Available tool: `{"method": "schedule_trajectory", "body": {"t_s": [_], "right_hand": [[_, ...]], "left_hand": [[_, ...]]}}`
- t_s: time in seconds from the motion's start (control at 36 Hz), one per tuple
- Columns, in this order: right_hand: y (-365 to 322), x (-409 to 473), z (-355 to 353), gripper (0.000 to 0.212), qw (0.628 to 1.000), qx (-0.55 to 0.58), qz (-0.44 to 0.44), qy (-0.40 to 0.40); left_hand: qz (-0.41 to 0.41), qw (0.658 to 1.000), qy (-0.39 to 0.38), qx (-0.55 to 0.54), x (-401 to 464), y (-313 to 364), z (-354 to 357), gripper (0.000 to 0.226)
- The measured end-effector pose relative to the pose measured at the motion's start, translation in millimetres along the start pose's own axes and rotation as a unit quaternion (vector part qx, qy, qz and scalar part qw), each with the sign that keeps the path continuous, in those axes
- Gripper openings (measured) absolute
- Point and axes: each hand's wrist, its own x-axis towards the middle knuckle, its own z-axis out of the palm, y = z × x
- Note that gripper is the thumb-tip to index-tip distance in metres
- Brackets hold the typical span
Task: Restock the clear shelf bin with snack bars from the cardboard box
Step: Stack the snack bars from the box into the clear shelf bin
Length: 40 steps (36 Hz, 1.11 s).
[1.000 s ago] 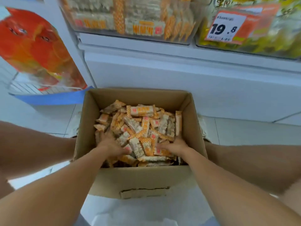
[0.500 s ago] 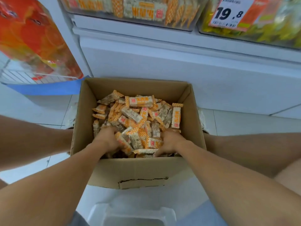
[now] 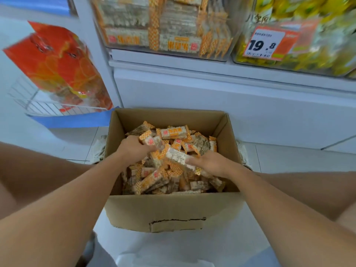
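Both hands' fingers (image 3: 191, 160) buried among snack bars (image 3: 174, 132) (shelf bin (image 3: 163, 26) blurred).

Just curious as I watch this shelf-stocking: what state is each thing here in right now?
Brown cardboard box: open, well filled.
Orange-checked wrapped snack bars: heaped loose in the box.
Left hand: grips a bunch of bars.
Right hand: grips bars.
Clear plastic shelf bin: on the shelf above, holding stacked bars.

At the frame's centre we see the cardboard box (image 3: 173, 211) resting on the pale tiled floor (image 3: 289, 162).
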Motion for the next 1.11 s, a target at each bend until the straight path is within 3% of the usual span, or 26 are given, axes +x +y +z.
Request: {"method": "schedule_trajectory", "body": {"t_s": [0.08, 0.19, 0.31, 0.44, 0.58, 0.72, 0.81, 0.89, 1.06, 1.11], "right_hand": [[-13.4, -20.9, -29.5, 0.073, 0.995, 0.061, 0.04, -0.066], [-23.9, -46.2, -61.6, 0.068, 0.981, 0.148, 0.059, -0.107], [-39.2, -68.2, -94.9, 0.068, 0.963, 0.236, 0.03, -0.128], [-93.5, -104.4, -165.5, 0.063, 0.958, 0.262, -0.081, -0.078], [-152.6, -135.1, -214.4, 0.056, 0.957, 0.234, -0.171, -0.03], [-173.0, -125.1, -239.0, 0.045, 0.919, 0.326, -0.223, -0.004], [-182.9, -118.5, -251.4, 0.031, 0.911, 0.338, -0.232, 0.041], [-192.0, -108.3, -259.0, 0.034, 0.904, 0.353, -0.225, 0.089], [-211.9, -77.9, -259.0, 0.027, 0.874, 0.428, -0.182, 0.142], [-219.0, -66.3, -261.3, 0.028, 0.859, 0.452, -0.17, 0.171]], "left_hand": [[-0.006, 0.998, -0.003, -0.059, -6.1, 19.7, -18.8, 0.044], [-0.011, 0.988, -0.006, -0.155, -16.8, 40.3, -38.3, 0.04], [0.017, 0.97, -0.03, -0.242, -25.0, 66.4, -65.7, 0.058], [0.103, 0.948, -0.081, -0.289, -52.5, 137.8, -109.4, 0.038], [0.201, 0.924, -0.061, -0.32, -70.3, 206.8, -142.1, 0.032], [0.197, 0.909, -0.104, -0.352, -59.8, 245.4, -147.7, 0.026], [0.188, 0.91, -0.115, -0.35, -47.8, 254.7, -153.3, 0.022], [0.222, 0.912, -0.111, -0.326, -40.2, 263.7, -168.1, 0.019], [0.323, 0.918, -0.01, -0.231, -11.5, 274.9, -182.9, 0.014], [0.342, 0.916, 0.002, -0.212, -0.6, 277.0, -178.2, 0.025]]}}
